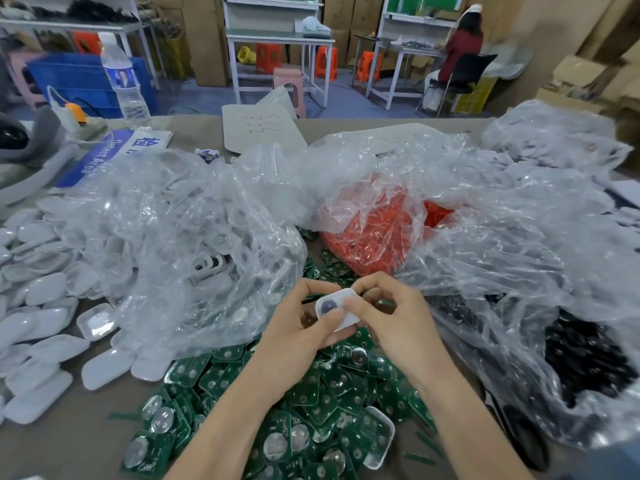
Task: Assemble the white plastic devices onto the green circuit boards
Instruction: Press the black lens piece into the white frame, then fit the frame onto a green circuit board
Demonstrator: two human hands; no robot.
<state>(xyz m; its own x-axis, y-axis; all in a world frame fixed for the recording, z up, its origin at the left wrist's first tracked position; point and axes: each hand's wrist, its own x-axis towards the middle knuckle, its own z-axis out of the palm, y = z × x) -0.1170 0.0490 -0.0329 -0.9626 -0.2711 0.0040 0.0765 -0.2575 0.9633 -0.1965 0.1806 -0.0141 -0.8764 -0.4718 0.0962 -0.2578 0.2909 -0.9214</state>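
Both my hands hold one white plastic shell (334, 306) above a heap of green circuit boards (311, 400). A dark round part shows inside the shell. My left hand (301, 323) grips the shell's left and lower edge. From the right, my right hand (391, 317) pinches it, thumb on its face. Whether a board sits in the shell I cannot tell. Many of the green boards carry round silver coin cells.
White shells (38, 306) lie piled at the left, one open shell (97, 322) facing up. Clear bags hold white parts (194, 244), orange parts (377, 230) and black parts (585, 355). Another white shell (379, 441) lies among the boards. A water bottle (123, 81) stands at the back left.
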